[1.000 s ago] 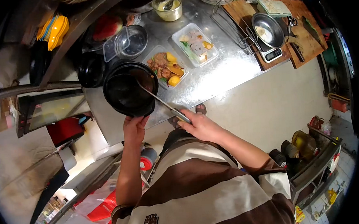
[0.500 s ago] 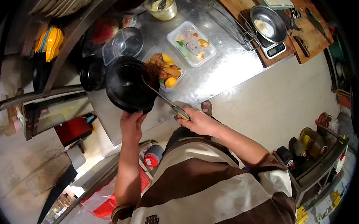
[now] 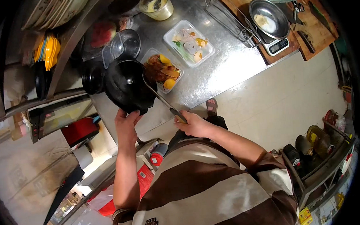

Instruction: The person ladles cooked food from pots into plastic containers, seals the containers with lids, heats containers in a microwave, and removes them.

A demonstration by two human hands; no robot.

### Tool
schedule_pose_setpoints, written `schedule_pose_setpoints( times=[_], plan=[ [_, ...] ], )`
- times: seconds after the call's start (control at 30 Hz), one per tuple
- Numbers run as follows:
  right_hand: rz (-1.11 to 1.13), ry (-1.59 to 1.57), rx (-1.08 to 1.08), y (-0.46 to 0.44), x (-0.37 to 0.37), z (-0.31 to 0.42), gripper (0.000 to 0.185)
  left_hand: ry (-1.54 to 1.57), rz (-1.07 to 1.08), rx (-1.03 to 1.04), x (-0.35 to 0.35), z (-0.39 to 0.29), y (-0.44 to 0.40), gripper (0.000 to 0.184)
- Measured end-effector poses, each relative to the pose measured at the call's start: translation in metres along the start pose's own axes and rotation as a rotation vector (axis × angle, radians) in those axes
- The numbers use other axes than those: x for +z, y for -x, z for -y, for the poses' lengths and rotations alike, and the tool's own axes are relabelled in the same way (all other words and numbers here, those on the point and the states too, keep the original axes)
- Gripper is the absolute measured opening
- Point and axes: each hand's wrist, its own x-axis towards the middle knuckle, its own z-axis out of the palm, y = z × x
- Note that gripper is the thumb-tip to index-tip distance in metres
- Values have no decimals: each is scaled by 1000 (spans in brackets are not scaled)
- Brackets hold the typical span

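Note:
A black pot [image 3: 123,89] is tipped toward a clear plastic container on the steel counter. My left hand [image 3: 126,123] grips the pot at its near edge, thumb and fingers closed on it. Closed around the grey handle of a long metal utensil [image 3: 161,98], my right hand [image 3: 192,124] keeps its far end at the pot's mouth. That end is partly hidden, so its exact shape does not show. Brown food with yellow pieces [image 3: 167,72] fills the container beside the pot.
Another container [image 3: 212,55] holds pale slices and greens. A glass bowl [image 3: 157,6], clear lids [image 3: 126,43] and a black lidded pot [image 3: 92,78] are on the counter. A metal bowl [image 3: 268,18] sits on a digital scale [image 3: 278,46] over wooden boards.
The utensil's end has drawn slightly away from the brown food, and more of the container shows. The pot stays tipped, shifted a little; the whole view has also moved slightly.

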Motion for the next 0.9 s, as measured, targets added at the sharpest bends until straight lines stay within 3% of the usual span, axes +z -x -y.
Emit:
schedule_pose_setpoints(
  times=[0.9],
  plan=[
    [76,-426,46,11,28,-6,17,-384,80,142,14,-32,15,38]
  ],
)
